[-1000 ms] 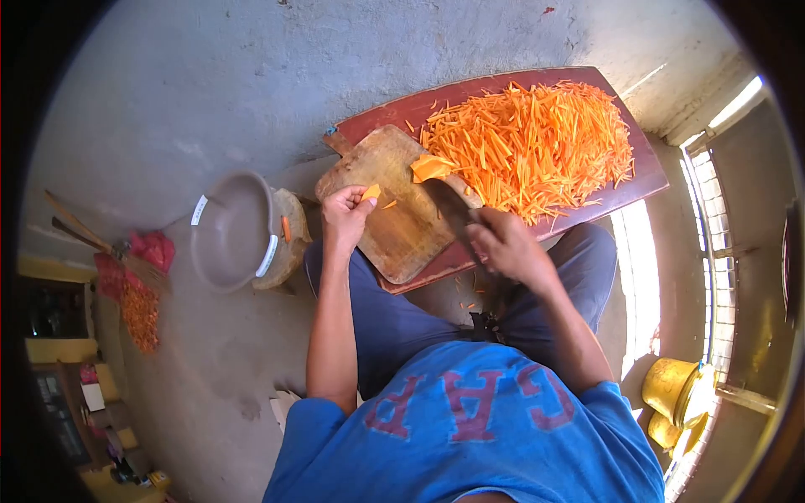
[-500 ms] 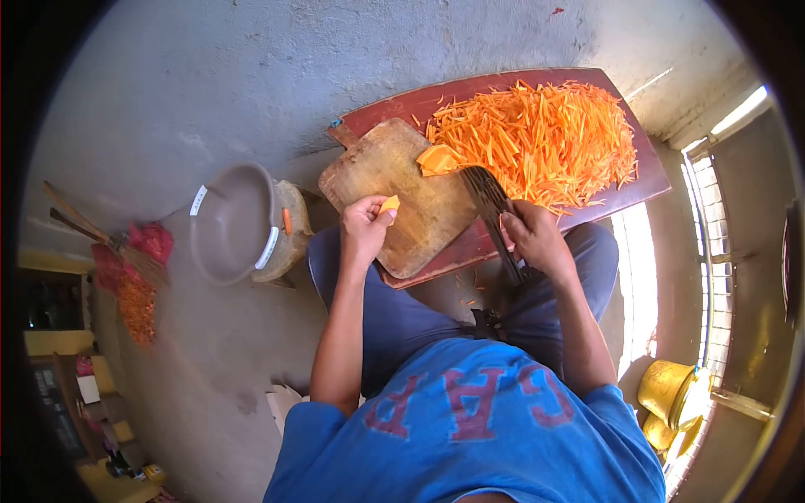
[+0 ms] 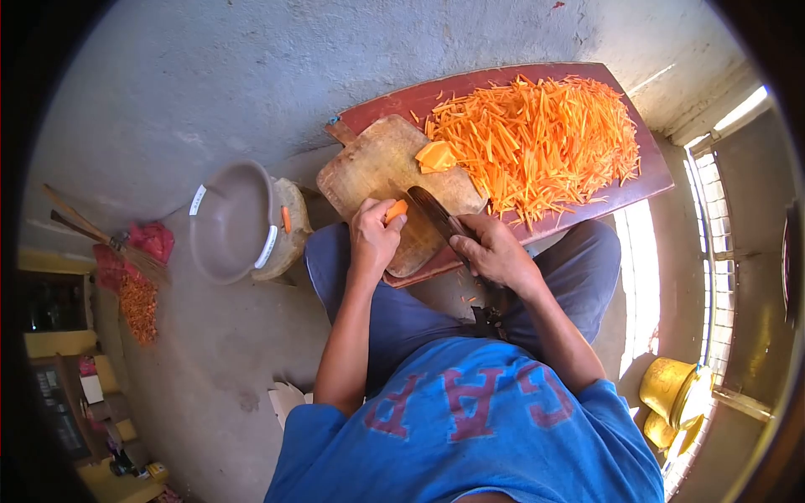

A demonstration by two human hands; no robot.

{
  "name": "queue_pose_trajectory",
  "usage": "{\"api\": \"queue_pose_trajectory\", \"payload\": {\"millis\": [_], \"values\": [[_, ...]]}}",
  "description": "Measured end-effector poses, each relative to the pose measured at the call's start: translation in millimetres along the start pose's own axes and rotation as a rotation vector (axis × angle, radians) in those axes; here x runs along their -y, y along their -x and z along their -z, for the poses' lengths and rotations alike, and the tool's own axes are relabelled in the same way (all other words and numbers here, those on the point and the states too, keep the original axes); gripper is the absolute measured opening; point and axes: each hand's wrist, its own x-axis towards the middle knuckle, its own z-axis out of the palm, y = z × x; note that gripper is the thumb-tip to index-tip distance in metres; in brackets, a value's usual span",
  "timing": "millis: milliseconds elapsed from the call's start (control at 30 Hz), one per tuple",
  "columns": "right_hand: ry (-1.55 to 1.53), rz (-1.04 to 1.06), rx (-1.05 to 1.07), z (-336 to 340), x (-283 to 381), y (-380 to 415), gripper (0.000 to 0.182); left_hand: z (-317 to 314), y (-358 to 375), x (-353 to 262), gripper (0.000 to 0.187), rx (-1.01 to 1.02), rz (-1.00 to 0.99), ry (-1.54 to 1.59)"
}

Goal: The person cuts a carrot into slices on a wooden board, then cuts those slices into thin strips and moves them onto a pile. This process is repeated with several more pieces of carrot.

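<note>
A piece of carrot [image 3: 396,210] is pinched in the fingers of my left hand [image 3: 374,237], low over the wooden cutting board [image 3: 360,168]. My right hand [image 3: 501,254] is wrapped round the handle of a knife [image 3: 430,207]. Its dark, wide blade points up and left across the board, close beside the carrot piece. Thin carrot slices [image 3: 436,157] lie in a small stack at the board's right edge. Beyond them, a big heap of carrot sticks [image 3: 537,138] covers much of the dark red tabletop [image 3: 390,107].
On the left a grey basin [image 3: 231,226] is tilted against a stool-like block [image 3: 292,239] with a carrot bit on it. A broom [image 3: 138,260] and a red bag [image 3: 151,241] lie near orange scraps [image 3: 137,306]. Yellow buckets [image 3: 667,390] stand at right.
My right hand has brought the knife left and turned it, from beside the slices to next to the carrot piece. My left hand has shifted slightly right with the carrot.
</note>
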Motion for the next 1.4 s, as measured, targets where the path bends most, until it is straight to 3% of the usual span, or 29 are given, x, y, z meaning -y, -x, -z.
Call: {"api": "queue_pose_trajectory", "payload": {"millis": [233, 333, 433, 533, 633, 833, 1033, 1133, 1233, 1400], "values": [[-0.124, -0.200, 0.060, 2, 32, 12, 0.017, 1, 15, -20, 0.045, 0.044, 0.102, 0.281], [-0.111, -0.044, 0.027, -6, 4, 6, 0.023, 12, 18, -36, 0.045, 0.113, 0.116, 0.158], [0.137, 0.275, -0.078, -16, -7, -2, 0.032, 17, 21, -28, 0.046, 0.169, -0.033, -0.089], [0.111, 0.094, 0.037, -11, 12, -4, 0.039, 18, 20, -19, 0.045, 0.121, -0.253, -0.148], [0.082, 0.112, -0.023, -14, 15, -4, 0.036, 18, 24, -18, 0.037, 0.121, -0.171, -0.126], [0.229, 0.141, -0.013, -17, 15, -6, 0.033, 17, 17, -14, 0.026, 0.035, -0.226, -0.026], [0.320, 0.248, 0.048, -23, 11, -27, 0.036, 7, 18, 5, 0.029, 0.023, -0.285, -0.129], [0.284, 0.291, 0.055, -17, 10, -28, 0.038, 1, 21, -3, 0.031, -0.105, -0.367, -0.137], [0.267, 0.151, 0.066, -11, 25, -22, 0.039, 3, 19, -1, 0.032, -0.043, -0.378, -0.132], [0.263, 0.173, -0.013, -16, 29, -9, 0.042, 4, 18, -8, 0.031, 0.029, -0.377, -0.255]]}}
